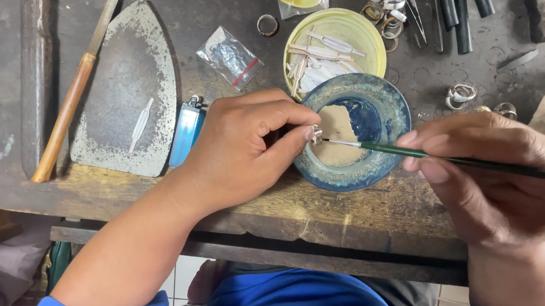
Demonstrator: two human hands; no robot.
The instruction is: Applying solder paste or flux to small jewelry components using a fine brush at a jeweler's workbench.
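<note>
Workpiece: a small silver-coloured metal piece [315, 134], apparently a ring or setting, pinched over the near-left rim of a round blue glazed ceramic dish [395, 105]. By its look it is light, rigid and smooth, so judged prone to slipping or twisting if pressed from one side; too small to confirm its exact form. Best taken by its outer edges, leaving the worked face exposed, which is how it is held.

Left hand [246, 145]: curled closed, thumb and forefinger tips clamped on the metal piece, remaining fingers folded under.

Right hand [496, 176]: closed in a pen grip on a thin green-handled brush [460, 161], shaft lying nearly level, pale bristle tip touching or just beside the metal piece. The brush is judged light and stiff in the handle, soft at the tip.

Surroundings: the dish holds a tan paste over a dark blue centre. Behind it, touching, sits a yellow round lid [368, 36] holding white slivers. A blue lighter [186, 134] lies just left of the left hand, beside a flat grey iron-shaped plate [119, 69]. All rest on a worn wooden bench [360, 216].
</note>
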